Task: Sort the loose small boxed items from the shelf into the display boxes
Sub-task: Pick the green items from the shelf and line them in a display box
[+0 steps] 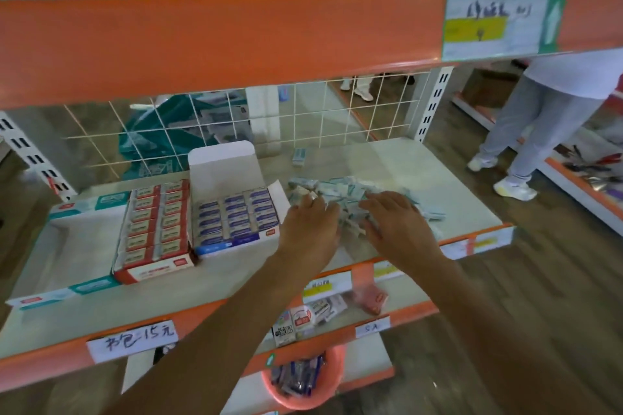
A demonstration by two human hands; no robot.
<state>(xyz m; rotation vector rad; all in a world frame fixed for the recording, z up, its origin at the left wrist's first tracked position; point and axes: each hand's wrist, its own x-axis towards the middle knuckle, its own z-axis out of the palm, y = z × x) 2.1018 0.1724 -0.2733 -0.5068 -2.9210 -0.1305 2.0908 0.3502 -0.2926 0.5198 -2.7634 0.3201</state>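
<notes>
Pale shelf [421,178], pile of small boxes [340,190] under flat, spread fingers of left hand [312,229] and right hand [399,224]

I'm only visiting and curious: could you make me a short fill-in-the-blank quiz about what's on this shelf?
1. The display box whose lid stands up is ____.
2. Between it and the teal display box sits the ____ one.
3. The left hand and right hand rest on a pile of loose small boxes lying to the ____ of the display boxes.
Missing words: blue; red; right.
</notes>
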